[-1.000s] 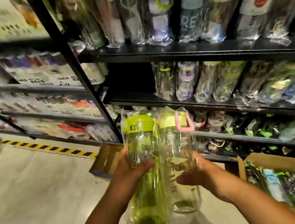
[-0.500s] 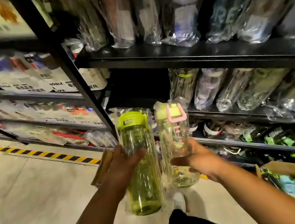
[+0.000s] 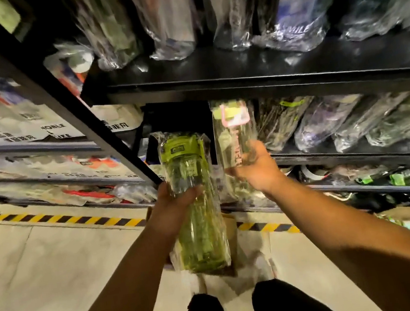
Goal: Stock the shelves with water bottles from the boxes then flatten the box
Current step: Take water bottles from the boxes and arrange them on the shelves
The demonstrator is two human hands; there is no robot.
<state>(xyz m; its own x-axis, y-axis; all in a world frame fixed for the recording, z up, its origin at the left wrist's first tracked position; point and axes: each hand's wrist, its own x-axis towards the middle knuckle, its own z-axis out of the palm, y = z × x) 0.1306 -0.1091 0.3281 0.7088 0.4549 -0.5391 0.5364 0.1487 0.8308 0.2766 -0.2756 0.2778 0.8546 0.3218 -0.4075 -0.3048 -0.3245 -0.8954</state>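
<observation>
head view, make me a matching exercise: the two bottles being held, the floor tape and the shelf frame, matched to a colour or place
Column 1:
1. bottle with green lid
2. bottle with pink handle
3. floor tape
4. shelf frame

Column 2:
A. black
B. in the right hand, raised toward the middle shelf
C. yellow and black stripes
D. in the left hand

Pairs: 1-D, 2-B, 3-C, 4-A
</observation>
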